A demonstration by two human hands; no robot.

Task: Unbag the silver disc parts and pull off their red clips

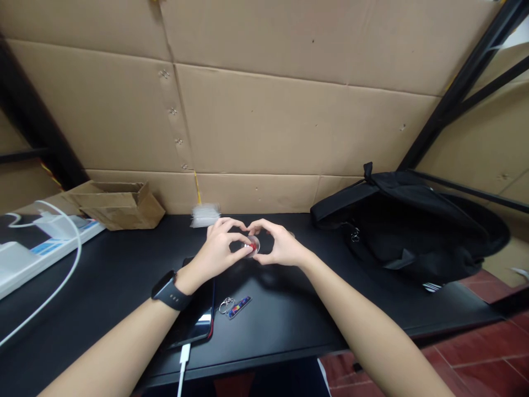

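A small round disc [255, 242], clear or shiny with red on it, is held up over the black table between my two hands. The thumb and fingertips of my left hand [217, 245] pinch it from the left. From the right, the thumb and curled fingers of my right hand [283, 245] close on its edge. The fingers partly cover the disc, so its exact kind cannot be made out. Nearer to me lies a colourful bar-shaped keychain [239, 307] with a metal ring. Beside it, under my left forearm, is a dark phone [198, 317] with a white cable plugged in.
A stack of clear plastic pieces [205, 215] stands behind my left hand. Far left are an open cardboard box [134, 207] and a white power strip [49, 248] with cables. A black backpack [409, 220] takes up the right side. Cardboard panels [264, 121] wall the back.
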